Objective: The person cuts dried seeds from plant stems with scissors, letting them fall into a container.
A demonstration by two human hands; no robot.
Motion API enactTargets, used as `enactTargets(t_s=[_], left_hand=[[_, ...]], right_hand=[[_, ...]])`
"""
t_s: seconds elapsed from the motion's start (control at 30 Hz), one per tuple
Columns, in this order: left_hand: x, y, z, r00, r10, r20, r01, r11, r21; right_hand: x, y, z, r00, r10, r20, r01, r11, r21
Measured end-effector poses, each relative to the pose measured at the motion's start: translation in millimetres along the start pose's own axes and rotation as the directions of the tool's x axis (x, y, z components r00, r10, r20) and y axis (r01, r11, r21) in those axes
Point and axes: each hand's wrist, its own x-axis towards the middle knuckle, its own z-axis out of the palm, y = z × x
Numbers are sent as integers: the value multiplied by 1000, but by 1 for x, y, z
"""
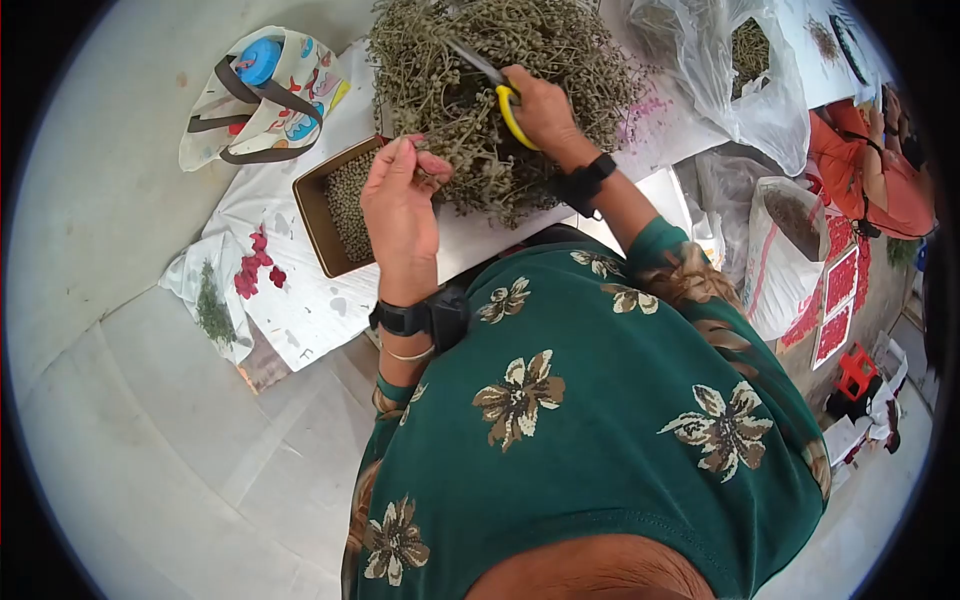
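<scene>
A big heap of dried stems with small round seed pods [520, 60] covers the far side of the table. My right hand [543, 108] grips yellow-handled scissors [507, 110], whose blades point left over the heap. My left hand [405, 195] is raised at the heap's left edge, its thumb and fingers pinched at a dried stem [430, 170]. Just left of that hand, partly hidden by it, stands a brown rectangular box [312, 215] with many loose round pods [348, 200] inside.
A printed tote bag [305, 90] with a blue-lidded item is at the upper left. Dark pink flowers [252, 270] and a green sprig [213, 310] lie on white sheeting. At right are a plastic bag [770, 110], a white sack [775, 280] and a person in orange [850, 165].
</scene>
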Motion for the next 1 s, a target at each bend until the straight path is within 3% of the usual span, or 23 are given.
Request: enactTargets(t_s=[0.07, 0.1, 0.17, 0.3, 0.37, 0.5, 0.67, 0.8, 0.9, 1.0], left_hand=[[6, 1, -10, 1000, -4, -10, 4, 1000, -25], [10, 1, -16, 1000, -13, -7, 13, 999, -45], [12, 0, -17, 1000, -30, 0, 30, 998, -61], [6, -5, -12, 1000, 7, -27, -7, 1000, 13], [6, -10, -15, 999, 49, 22, -50, 998, 49], [2, -15, -11, 996, 66, 55, -71, 994, 89], [-4, -15, -7, 997, 51, 57, -58, 989, 138], [-8, -19, -5, 999, 34, 15, -36, 988, 151], [-9, -22, -7, 1000, 26, 12, -27, 992, 121], [-9, -26, -5, 1000, 10, 29, -12, 996, 87]], right_hand=[[-1, -11, -42, 970, 66, 233, -108, 979, 173], [-7, -10, -54, 969, 65, 239, -109, 978, 179], [-23, -4, -80, 983, -77, 168, -21, 856, 516], [-64, -9, -128, 943, -104, 317, -108, 805, 583], [-81, 0, -124, 797, -150, 585, -261, 788, 557], [-90, 0, -112, 701, -189, 688, -267, 825, 498], [-74, -6, -98, 680, -210, 703, -203, 867, 456], [-65, -17, -94, 621, -259, 740, -312, 784, 537], [-67, -19, -80, 711, -253, 656, -371, 657, 656], [-65, -20, -64, 728, -278, 627, -337, 651, 680]])
